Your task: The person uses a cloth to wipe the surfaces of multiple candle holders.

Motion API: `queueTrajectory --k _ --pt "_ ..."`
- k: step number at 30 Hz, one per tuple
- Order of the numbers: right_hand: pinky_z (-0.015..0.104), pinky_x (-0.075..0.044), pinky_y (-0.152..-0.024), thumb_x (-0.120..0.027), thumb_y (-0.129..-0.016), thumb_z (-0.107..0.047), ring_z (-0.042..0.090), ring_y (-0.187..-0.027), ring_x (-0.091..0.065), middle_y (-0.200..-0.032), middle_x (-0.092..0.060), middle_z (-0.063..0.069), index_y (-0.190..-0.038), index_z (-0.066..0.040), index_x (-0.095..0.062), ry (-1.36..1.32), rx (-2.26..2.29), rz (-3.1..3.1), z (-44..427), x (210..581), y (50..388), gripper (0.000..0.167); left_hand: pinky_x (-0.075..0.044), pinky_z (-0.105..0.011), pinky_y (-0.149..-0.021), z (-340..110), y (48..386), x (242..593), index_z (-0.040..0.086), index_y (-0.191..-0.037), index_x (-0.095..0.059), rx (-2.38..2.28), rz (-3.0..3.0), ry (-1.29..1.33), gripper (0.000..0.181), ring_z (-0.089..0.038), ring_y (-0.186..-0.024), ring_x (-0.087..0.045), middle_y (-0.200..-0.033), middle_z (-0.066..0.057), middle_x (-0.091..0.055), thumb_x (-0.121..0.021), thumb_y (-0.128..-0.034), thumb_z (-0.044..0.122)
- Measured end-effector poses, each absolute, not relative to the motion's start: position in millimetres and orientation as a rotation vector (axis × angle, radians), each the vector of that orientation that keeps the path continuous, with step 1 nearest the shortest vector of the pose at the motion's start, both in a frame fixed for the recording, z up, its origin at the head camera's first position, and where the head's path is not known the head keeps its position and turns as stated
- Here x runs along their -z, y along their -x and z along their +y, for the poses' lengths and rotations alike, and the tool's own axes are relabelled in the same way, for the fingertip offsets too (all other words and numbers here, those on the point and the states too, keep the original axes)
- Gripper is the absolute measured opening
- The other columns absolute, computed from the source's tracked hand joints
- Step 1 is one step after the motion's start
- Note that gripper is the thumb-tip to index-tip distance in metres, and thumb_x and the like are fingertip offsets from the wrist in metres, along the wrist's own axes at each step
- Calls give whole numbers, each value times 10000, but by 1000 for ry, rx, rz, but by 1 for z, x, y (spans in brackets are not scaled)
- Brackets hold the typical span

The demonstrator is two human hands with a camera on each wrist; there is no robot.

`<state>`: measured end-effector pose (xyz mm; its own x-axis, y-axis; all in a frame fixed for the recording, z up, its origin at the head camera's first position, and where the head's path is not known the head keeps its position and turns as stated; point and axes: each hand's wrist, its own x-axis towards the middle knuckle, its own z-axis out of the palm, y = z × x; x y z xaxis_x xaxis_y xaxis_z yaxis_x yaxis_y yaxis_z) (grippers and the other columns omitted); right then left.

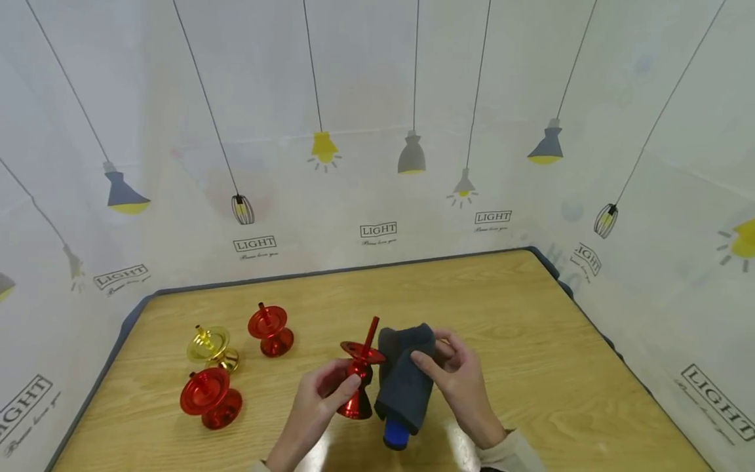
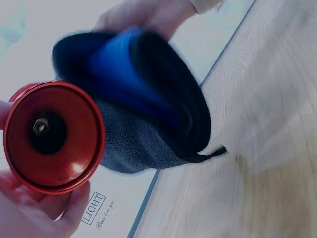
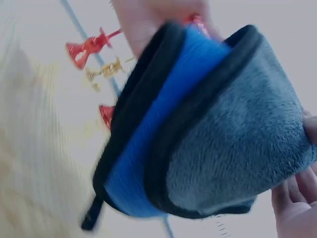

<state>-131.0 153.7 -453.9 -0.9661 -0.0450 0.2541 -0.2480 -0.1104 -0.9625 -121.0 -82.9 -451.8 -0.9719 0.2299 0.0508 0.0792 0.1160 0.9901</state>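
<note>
Several "LIGHT" labels behind the cloth

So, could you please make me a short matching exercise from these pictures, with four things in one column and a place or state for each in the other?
Things:
1. red stand nearest the cloth
2. cloth
3. gold stand
4. wall covering

Places and states:
A. printed with hanging lamps
B. held in the right fingers
C. standing on the table
D. held in the left fingers

Right pairs: 1-D, 2-B, 3-C, 4-A.
</note>
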Motion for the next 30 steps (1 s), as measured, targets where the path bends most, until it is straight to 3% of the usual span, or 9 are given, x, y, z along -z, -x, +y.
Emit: queueTrajectory --k 6,11,18,24,27,30 --pt "295 -597 -860 -763 -864 33 137 -1020 -720 -1150 -717 172 -1225 -46 -667 -604 -1826 -1985 139 452 128 382 -561 -224 -736 -71 118 452 34 -1060 -739 -2076 2395 -182 172 -91 -790 -676 -943 -84 -746 -748 -916 127" --pt "298 -574 -930 -801 -858 -64 138 -1075 -716 -1142 -758 66 -1237 -141 -699 -710 -1653 -2090 136 457 127 400 -561 -220 -716 -66 113 455 21 -1060 -734 -2055 2406 -118 215 -88 -760 -664 -931 -88 -741 -770 -904 165" --pt "274 -584 -889 -814 -841 -43 175 -1012 -735 -1112 -758 55 -1238 -134 -697 -821 -1451 -2087 135 461 130 424 -565 -237 -751 -68 112 454 -16 -1116 -711 -2044 2276 -88 285 -124 -830 -683 -982 -129 -740 -711 -948 214" --pt "240 -577 -882 -812 -827 6 177 -988 -733 -1091 -755 73 -1227 -103 -694 -821 -1400 -2063 133 461 128 432 -559 -251 -780 -75 113 455 -112 -1231 -624 -2106 1931 -132 391 -93 -852 -679 -937 5 -724 -595 -1005 205" --pt "236 -570 -898 -813 -823 12 186 -994 -730 -1093 -753 90 -1224 -85 -691 -823 -1395 -2053 132 461 128 431 -557 -254 -834 -80 115 458 -38 -1206 -659 -2155 1712 -226 302 -65 -870 -692 -931 72 -730 -523 -1031 167" --pt "237 -565 -910 -808 -829 13 196 -993 -729 -1092 -750 108 -1225 -69 -684 -833 -1395 -2041 131 461 129 423 -557 -255 -883 -82 118 463 124 -1154 -710 -2189 1503 -380 285 -46 -902 -708 -966 93 -752 -440 -1062 139"
